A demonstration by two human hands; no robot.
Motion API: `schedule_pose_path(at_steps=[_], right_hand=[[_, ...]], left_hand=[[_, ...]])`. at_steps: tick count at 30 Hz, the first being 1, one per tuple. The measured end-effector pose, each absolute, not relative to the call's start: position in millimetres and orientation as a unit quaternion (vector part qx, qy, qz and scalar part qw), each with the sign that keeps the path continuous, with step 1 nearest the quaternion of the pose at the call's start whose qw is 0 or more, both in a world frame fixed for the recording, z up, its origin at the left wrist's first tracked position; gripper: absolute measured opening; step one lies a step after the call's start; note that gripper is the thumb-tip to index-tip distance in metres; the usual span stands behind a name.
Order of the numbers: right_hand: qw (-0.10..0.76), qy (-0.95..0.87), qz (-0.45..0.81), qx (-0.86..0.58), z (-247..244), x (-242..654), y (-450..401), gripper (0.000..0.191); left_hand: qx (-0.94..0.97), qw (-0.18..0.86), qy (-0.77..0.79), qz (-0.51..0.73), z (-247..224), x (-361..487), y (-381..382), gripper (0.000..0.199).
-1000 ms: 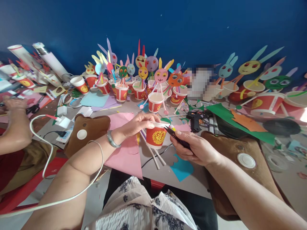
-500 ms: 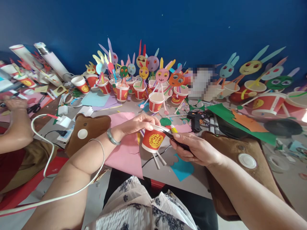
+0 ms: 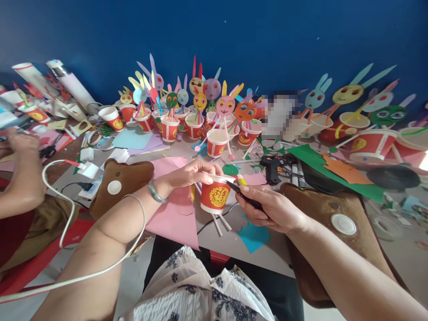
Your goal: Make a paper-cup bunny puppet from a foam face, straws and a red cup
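Observation:
My left hand (image 3: 202, 173) is closed, thumb and fingers pinching the near rim of a red paper cup (image 3: 207, 203) with a gold emblem. A pale strip (image 3: 217, 177) runs along the rim from under my left thumb. My right hand (image 3: 267, 207) is wrapped round black scissors (image 3: 249, 196), their tip touching or very near the cup's rim on its right. The blades are mostly hidden, so I cannot tell how far apart they are. Two thin white strips (image 3: 218, 226) stick out below the cup's base; where they join is hidden.
Cups with paper rabbit figures (image 3: 226, 106) line the back. Pink paper (image 3: 172, 209), blue paper (image 3: 254, 234) and a black glue gun (image 3: 271, 167) lie around. Brown plush pads (image 3: 122, 180) flank both arms. A white cable (image 3: 100, 269) crosses my left arm. Another person's hand (image 3: 23, 142) is far left.
The cup has shifted slightly right and stands a little straighter. The scissors' tip has moved slightly left and shows less metal. Both hands keep their holds.

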State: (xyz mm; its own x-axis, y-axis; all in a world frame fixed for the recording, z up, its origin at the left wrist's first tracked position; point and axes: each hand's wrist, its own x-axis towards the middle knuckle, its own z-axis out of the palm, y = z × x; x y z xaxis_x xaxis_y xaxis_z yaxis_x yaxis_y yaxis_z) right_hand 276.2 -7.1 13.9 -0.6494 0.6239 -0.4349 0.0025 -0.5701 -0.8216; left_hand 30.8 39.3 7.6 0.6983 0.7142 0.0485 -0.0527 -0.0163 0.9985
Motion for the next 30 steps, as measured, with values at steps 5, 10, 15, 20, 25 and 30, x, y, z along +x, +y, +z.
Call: schedule_pose_path(at_steps=[5,10,15,20,25,30], right_hand=[[0.218,-0.408,0.809,-0.361,11.7,273.7,-9.4,0.04],[0.258,-0.399,0.814,-0.334,8.8,271.5,-11.7,0.044],[0.275,-0.405,0.813,-0.316,7.9,271.5,-12.8,0.046],[0.274,-0.394,0.818,-0.318,7.2,272.5,-14.7,0.04],[0.286,-0.396,0.813,-0.317,7.0,272.6,-16.0,0.034],[0.292,-0.398,0.813,-0.309,9.3,272.5,-16.0,0.033]], left_hand=[[0.652,0.64,0.233,0.333,2.9,33.3,39.1,0.018],[0.639,0.628,0.247,0.371,-2.8,39.4,36.0,0.019],[0.633,0.619,0.238,0.401,-4.0,42.5,33.0,0.016],[0.627,0.615,0.246,0.41,-2.8,43.5,31.9,0.016],[0.628,0.611,0.246,0.415,-3.1,43.8,32.6,0.016],[0.628,0.608,0.246,0.419,-5.5,43.0,33.2,0.016]])
